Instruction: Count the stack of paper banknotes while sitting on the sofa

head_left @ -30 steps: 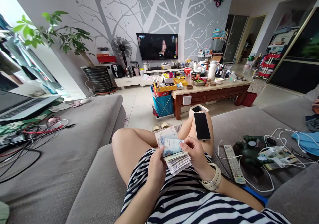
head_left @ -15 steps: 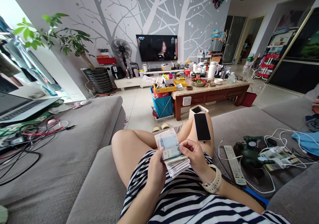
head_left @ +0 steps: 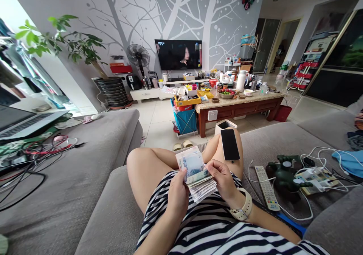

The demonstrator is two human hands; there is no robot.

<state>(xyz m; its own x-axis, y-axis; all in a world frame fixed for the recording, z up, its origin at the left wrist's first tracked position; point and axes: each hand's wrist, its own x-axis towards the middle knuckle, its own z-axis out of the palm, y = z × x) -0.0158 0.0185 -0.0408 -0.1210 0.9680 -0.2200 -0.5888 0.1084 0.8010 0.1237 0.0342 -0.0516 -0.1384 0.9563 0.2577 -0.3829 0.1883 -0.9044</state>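
Grey sofa (head_left: pixel 107 217) seat first, since that was nearest. The person sat on it in a striped top with bare knees spread, and both hands met over the lap.

The left hand (head_left: pixel 177 194) was curled shut round the near-left end of a wad of banknotes (head_left: pixel 197 175), with the thumb laid over the top. The right hand (head_left: pixel 224 179), with a pale watch (head_left: pixel 242 207) on its wrist, pinched the wad's right edge between thumb and fingertips. So the wad sat right between the two hands, gripped by both and held clear of the lap.

Going by how the notes lay, I'd guess only the smaller share had been gone through. A few bluish notes stood flipped up toward the far side, and the thicker bunch lay fanned out under the right thumb (no way to read a count from here).

Just past the right hand, a dark phone (head_left: pixel 230 144) lay face-up on the right knee. Over toward the sofa's right side lay a white remote (head_left: pixel 266 187) and a green toy (head_left: pixel 283 173), tangled among white cables.

Farther out, slippers (head_left: pixel 183 145) sat on the floor off the sofa's front edge. Beyond them stood a cluttered coffee table (head_left: pixel 241 103), and a TV (head_left: pixel 178 53) was on against the tree-patterned wall.
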